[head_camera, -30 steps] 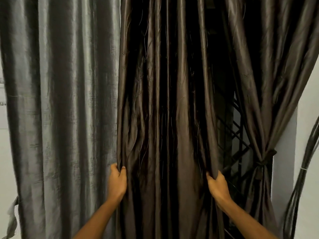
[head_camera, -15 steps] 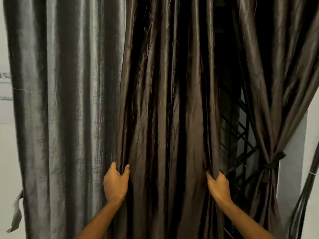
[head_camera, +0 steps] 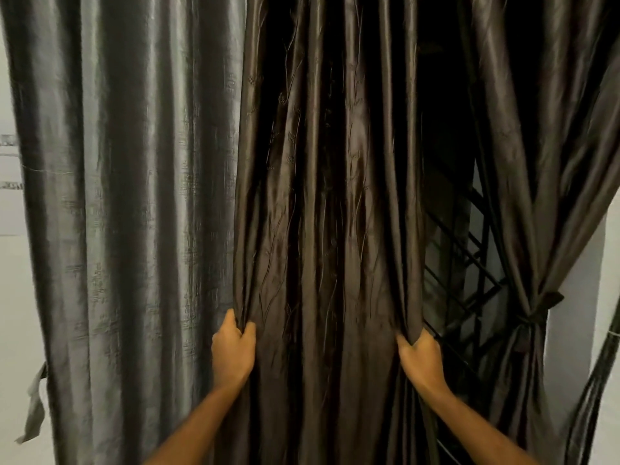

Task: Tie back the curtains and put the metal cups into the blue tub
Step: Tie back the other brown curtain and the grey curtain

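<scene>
Pale wall (head_camera: 13, 297) framed a dim window bay hung with drapes, a black metal grille (head_camera: 469, 280) showing in the gap at right. The brown curtain (head_camera: 328, 229) hung in the middle, between a grey curtain (head_camera: 127, 213) on the left and another brown panel (head_camera: 543, 196) already cinched by its tie-back (head_camera: 536, 313). The left hand (head_camera: 233, 354) pinched the brown curtain's left edge, fingers curled into the fold; the right hand (head_camera: 421, 359) gripped its right edge likewise. The satin looked soft, light and rather slippery, so it would bunch easily yet slide loose; gathering both edges together at this height seemed the surest hold. No cups or tub were visible.
</scene>
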